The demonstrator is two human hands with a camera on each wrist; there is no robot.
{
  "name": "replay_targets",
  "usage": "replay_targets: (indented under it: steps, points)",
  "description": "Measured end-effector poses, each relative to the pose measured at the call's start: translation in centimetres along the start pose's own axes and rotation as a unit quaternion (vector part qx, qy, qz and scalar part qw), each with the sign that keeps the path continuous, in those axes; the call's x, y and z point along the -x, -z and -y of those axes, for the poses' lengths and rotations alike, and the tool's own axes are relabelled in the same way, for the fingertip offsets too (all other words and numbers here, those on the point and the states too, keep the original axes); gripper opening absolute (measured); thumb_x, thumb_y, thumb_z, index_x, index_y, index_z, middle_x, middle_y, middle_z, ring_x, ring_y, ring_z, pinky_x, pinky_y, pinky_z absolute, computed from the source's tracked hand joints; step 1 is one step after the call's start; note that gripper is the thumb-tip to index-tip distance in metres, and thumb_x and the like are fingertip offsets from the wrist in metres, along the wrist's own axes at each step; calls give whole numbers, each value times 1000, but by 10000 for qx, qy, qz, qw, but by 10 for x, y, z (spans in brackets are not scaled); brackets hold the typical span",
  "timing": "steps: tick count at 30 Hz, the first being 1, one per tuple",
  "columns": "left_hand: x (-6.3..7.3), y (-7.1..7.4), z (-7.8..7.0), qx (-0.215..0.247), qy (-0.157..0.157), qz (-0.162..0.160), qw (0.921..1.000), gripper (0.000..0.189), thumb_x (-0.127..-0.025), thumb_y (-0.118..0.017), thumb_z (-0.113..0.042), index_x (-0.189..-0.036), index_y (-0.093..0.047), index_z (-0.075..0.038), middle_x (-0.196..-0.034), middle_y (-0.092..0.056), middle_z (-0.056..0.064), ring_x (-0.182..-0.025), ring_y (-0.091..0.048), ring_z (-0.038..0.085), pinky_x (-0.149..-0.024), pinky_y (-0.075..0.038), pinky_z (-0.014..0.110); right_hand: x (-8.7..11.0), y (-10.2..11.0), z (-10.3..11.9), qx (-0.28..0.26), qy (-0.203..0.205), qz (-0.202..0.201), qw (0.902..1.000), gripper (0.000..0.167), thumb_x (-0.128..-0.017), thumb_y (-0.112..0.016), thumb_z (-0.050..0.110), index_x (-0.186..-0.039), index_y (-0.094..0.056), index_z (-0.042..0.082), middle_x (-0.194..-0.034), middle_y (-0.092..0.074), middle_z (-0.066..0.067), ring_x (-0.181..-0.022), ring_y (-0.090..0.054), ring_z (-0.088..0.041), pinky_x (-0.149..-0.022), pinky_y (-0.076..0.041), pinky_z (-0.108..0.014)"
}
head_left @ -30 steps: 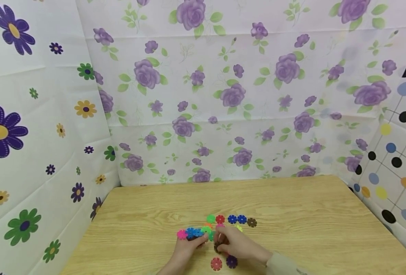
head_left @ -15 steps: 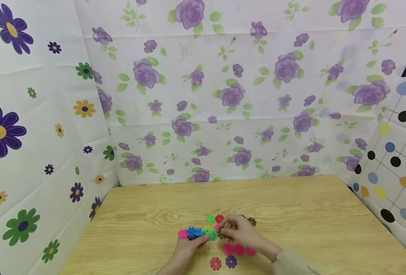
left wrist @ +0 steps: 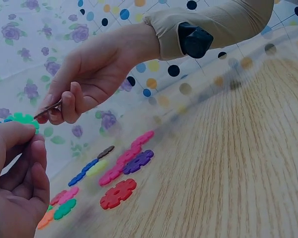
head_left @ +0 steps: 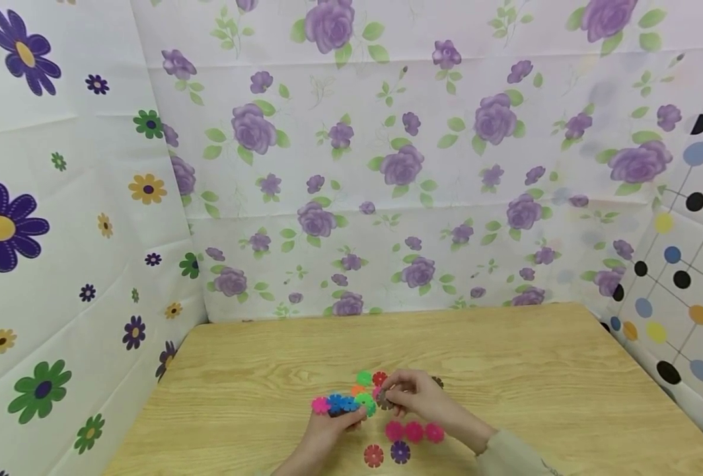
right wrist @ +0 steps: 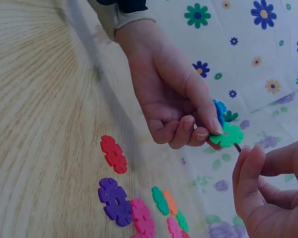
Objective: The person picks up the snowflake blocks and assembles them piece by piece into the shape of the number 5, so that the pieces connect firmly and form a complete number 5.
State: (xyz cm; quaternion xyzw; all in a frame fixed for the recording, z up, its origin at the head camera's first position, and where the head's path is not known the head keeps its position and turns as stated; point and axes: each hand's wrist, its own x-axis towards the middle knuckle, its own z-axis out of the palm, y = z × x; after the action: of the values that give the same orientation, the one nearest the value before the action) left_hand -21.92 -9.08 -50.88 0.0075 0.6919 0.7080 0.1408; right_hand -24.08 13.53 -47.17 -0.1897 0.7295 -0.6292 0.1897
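1. Gripping pink-blue-green disc chain (head_left: 335,402) in left hand (head_left: 330,428), pinched at its green end disc (right wrist: 229,135), above tabletop (head_left: 238,370).
2. Pinching brown disc (head_left: 384,400) in right hand (head_left: 418,396), just right of green end disc; can't confirm contact.
3. Held with long axis roughly left-right, green end disc toward right hand; probably hinges on edge-to-edge alignment.

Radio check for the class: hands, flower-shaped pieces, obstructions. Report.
Left hand pinches chain of pink, blue and green notched plastic discs. Right hand pinches brown notched plastic disc by chain's green end; contact unclear. Nothing visibly blocking.

Beige sleeve (left wrist: 228,22), dark wrist-worn device (left wrist: 194,40)
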Motion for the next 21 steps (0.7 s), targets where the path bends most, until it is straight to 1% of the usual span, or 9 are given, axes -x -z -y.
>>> replay_targets:
  steps: [3,7,14,18,21]
  points:
    - [0,-1,-1,-34,4,41,10000,32,-83,-77,-27,-101,-69,-1,-83,-71,-4,-78,-66,9,-78,-56,26,0,0,-1,-53,-95,-19,9999,26,-96,-59,14,-113,-62,-5,-90,-67,-7,-72,-63,-11,-65,-57,-24]
    - [0,-2,-3,-166,-64,70,9998,32,-82,-77,-30,-98,-70,-3,-79,-70,-6,-76,-65,10,-77,-54,26,0,0,-1,-234,-269,-86,9993,27,-95,-61,13,-114,-62,-6,-91,-68,-8,-71,-64,-11,-66,-57,-25]
    - [0,-3,-5,-445,-485,153,9977,37,-84,-75,-30,-100,-72,3,-80,-72,-3,-74,-65,11,-77,-52,27,0,0,1,-525,-450,-82,9976,28,-93,-64,12,-114,-64,-6,-90,-69,-6,-71,-64,-10,-67,-57,-24]
    - [0,-5,-5,-544,-565,179,9968,37,-84,-75,-31,-100,-72,3,-80,-73,-2,-74,-65,11,-77,-52,28,1,0,0,-587,-466,-39,9972,28,-92,-65,11,-113,-64,-6,-87,-68,-4,-70,-64,-10,-68,-57,-25]
    - [-1,-6,-6,-584,-592,213,9963,36,-85,-75,-30,-99,-72,2,-80,-73,-3,-75,-66,13,-77,-52,28,3,0,1,-568,-496,-39,9971,28,-92,-65,11,-114,-64,-6,-83,-67,-3,-69,-65,-10,-70,-58,-29]
